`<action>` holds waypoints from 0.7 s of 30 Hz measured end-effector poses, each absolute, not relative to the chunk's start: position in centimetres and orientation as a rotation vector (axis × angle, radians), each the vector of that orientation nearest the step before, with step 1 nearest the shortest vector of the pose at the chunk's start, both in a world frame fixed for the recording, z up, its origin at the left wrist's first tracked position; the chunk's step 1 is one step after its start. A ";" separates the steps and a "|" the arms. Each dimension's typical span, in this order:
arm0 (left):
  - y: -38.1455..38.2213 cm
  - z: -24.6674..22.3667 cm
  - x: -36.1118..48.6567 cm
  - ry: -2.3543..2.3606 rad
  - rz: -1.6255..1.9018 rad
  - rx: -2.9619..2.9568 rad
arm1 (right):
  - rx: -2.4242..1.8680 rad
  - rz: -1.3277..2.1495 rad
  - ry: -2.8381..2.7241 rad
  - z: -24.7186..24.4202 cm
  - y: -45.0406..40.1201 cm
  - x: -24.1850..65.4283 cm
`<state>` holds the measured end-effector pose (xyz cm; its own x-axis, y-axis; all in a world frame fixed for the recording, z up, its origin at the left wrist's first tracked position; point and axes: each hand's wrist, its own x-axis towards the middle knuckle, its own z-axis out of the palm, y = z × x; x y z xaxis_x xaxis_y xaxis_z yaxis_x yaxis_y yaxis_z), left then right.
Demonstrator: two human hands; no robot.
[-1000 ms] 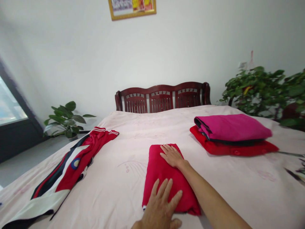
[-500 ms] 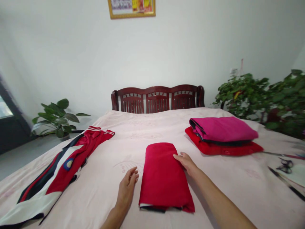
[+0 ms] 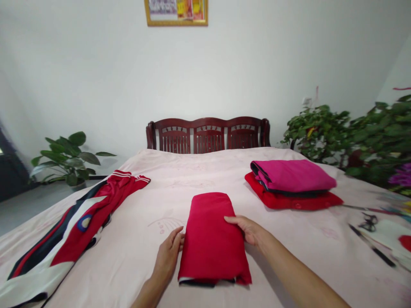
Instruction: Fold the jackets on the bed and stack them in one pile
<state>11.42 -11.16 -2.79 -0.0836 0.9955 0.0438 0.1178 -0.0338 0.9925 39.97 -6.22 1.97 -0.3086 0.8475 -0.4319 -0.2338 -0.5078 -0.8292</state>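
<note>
A folded red garment (image 3: 212,239) lies on the pale pink bedsheet (image 3: 192,173), its dark and white layers showing at the near edge. My right hand (image 3: 245,227) holds its right side, the thumb on top and the fingers at the edge, partly hidden. Close against the left edge is my left hand (image 3: 170,250), its fingers loosely curled and partly behind the cloth. Further right, a folded magenta garment (image 3: 295,175) rests on a folded red one (image 3: 300,202). On the left lies a long red, white and navy garment (image 3: 77,222).
Scissors (image 3: 368,222), a black pen-like object (image 3: 372,246) and papers (image 3: 385,233) lie at the right. Leafy plants (image 3: 316,128) stand behind them. Another potted plant (image 3: 72,158) is at the left. A dark red wooden backrest (image 3: 208,137) stands beyond the bed.
My left hand has come up to the folded garment's left edge. My right hand has slid slightly nearer along its right side. The view has turned slightly right.
</note>
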 end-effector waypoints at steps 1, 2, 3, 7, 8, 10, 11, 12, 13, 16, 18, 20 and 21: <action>-11.2 -2.7 11.3 1.371 1.228 1.340 | -1.117 1.868 -0.919 2.1 -6.3 39.8; -11.2 -2.6 11.3 1.405 1.214 1.400 | -1.048 1.857 -0.956 2.1 -6.5 39.5; -11.1 -2.5 11.2 1.433 1.201 1.454 | -0.991 1.866 -0.954 2.2 -6.5 39.3; -11.0 -2.5 11.0 1.488 1.175 1.521 | -0.947 2.010 -0.667 1.8 -6.7 38.5; -10.9 -2.5 11.0 1.492 1.173 1.519 | -0.941 2.027 -0.614 1.7 -6.7 38.4; -10.8 -2.7 11.0 1.488 1.181 1.511 | -0.915 2.043 -0.562 1.3 -6.8 38.2; -10.7 -2.7 11.0 1.485 1.188 1.502 | -0.905 2.056 -0.549 1.1 -6.9 38.1; -10.6 -2.8 10.9 1.485 1.198 1.492 | -0.904 2.074 -0.537 1.0 -7.0 37.9; -10.5 -2.8 10.9 1.486 1.207 1.482 | -0.912 2.093 -0.526 1.0 -7.3 37.7; -10.3 -2.7 10.8 1.498 1.222 1.457 | -1.003 2.108 -0.490 1.2 -8.2 36.8; -10.2 -2.7 10.7 1.491 1.221 1.441 | -1.059 2.040 -0.474 1.7 -9.0 36.2; -10.2 -2.8 10.8 1.459 1.220 1.392 | -1.056 1.952 -0.492 2.4 -9.7 35.9; -10.2 -3.0 10.8 1.432 1.219 1.348 | -1.037 1.910 -0.514 2.9 -9.9 36.0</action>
